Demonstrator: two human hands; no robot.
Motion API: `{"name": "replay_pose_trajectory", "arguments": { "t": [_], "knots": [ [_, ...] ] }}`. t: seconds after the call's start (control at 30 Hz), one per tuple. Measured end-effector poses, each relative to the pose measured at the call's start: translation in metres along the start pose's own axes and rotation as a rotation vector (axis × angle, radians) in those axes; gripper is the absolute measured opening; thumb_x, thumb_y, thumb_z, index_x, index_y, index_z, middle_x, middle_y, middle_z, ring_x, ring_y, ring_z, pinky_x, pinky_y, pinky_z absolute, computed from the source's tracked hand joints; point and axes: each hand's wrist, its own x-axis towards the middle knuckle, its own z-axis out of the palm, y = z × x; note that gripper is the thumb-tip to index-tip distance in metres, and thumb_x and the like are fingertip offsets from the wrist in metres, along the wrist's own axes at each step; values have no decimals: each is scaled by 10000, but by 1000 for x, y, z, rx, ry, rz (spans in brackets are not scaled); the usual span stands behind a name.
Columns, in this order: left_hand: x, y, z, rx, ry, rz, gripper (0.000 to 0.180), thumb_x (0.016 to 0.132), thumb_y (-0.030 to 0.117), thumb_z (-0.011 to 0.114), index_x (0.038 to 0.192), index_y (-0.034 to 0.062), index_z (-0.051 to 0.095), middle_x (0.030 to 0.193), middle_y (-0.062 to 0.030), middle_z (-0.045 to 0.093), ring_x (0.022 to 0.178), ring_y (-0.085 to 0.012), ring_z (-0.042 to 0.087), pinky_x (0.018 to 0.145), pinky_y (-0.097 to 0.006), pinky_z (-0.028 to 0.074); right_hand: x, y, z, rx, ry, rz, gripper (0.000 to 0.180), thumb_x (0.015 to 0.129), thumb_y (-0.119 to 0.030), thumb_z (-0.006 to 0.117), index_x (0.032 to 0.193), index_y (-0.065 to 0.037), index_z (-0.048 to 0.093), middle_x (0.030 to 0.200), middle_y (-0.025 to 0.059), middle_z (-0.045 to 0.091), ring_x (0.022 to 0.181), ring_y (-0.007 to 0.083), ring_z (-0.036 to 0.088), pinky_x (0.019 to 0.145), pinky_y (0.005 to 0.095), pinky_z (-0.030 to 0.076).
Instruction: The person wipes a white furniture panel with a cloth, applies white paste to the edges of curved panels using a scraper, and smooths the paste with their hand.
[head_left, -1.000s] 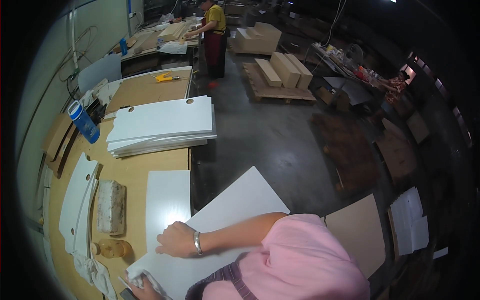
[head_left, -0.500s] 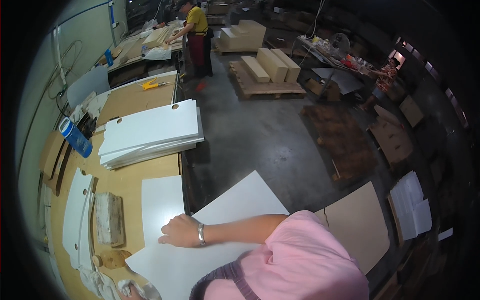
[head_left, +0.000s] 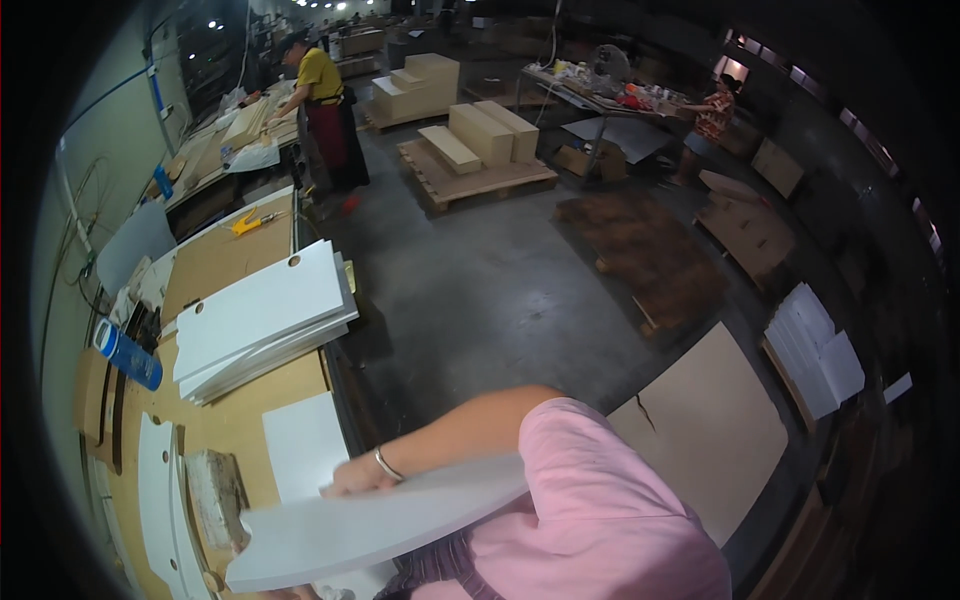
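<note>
A white panel [head_left: 390, 515] with a cut-out corner is tilted up in front of me, its long edge turned toward me. My right hand [head_left: 362, 478], a metal bracelet at its wrist, grips the panel's far edge. Low at the left, only a bit of my left hand [head_left: 292, 593] shows beneath the panel; its fingers are hidden. A scrap of white cloth [head_left: 335, 593] is beside it. Another white board [head_left: 303, 440] lies flat on the workbench [head_left: 235, 425] beyond my right hand. A worn pale block [head_left: 215, 490] sits left of the panel.
A stack of white panels [head_left: 265, 310] with round holes lies farther up the bench, a blue bottle [head_left: 128, 355] to its left. Narrow white pieces [head_left: 160, 500] lie at the left. A yellow air gun [head_left: 255, 222] rests beyond. Brown board [head_left: 710, 430] is at right. Two people work farther off.
The white panel has gone from lying nearly flat to tilted up, with my right hand on its far edge. My left hand is now mostly covered by it. The view has shifted.
</note>
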Motion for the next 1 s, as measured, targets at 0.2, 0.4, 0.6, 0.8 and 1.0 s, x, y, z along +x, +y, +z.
{"name": "replay_pose_trajectory", "arguments": {
  "t": [0.2, 0.4, 0.6, 0.8, 1.0],
  "knots": [
    [2, 9, 20, -153, -23, 30, 380, 876, 299, 647, 1082, -19, 618, 1013, -161, 616, 962, -284, 576, 886, -388, 461, -26, 44, 39, 199, -196, 146, 350, 911, -368, 618, 893, -25, 684, 843, 57, 656, 736, 147, 601, 645, 324, 480],
    [-23, -28, 6, -196, 4, -109, 316, 887, 257, 657, 1003, -32, 603, 951, -140, 606, 888, -251, 554, 808, -377, 475, -23, 50, 38, -110, -191, 57, 403, 925, -414, 571, 813, -39, 670, 719, 17, 604, 623, 131, 539, 595, 309, 441],
    [-31, -54, -1, -246, 70, -127, 324, 869, 151, 674, 1100, -60, 590, 1021, -159, 627, 912, -240, 563, 811, -393, 487, -78, -41, -11, -359, -239, 174, 558, 927, -545, 515, 739, -28, 615, 737, 77, 584, 593, 180, 540, 540, 345, 443],
    [-28, -58, 5, -334, 140, -337, 335, 859, 62, 655, 1147, -79, 558, 1075, -185, 628, 927, -246, 587, 816, -384, 507, -124, -67, -6, -577, -30, -198, 656, 978, -512, 422, 691, 58, 573, 630, 81, 529, 582, 176, 471, 586, 387, 423],
    [-25, -50, 13, -158, 154, -285, 300, 894, 128, 660, 1095, -79, 574, 985, -188, 647, 813, -218, 600, 706, -339, 520, -154, -82, -4, -957, 189, -248, 522, 929, -446, 519, 756, 35, 622, 667, 189, 612, 673, 346, 605, 649, 438, 454]
  ]
}}
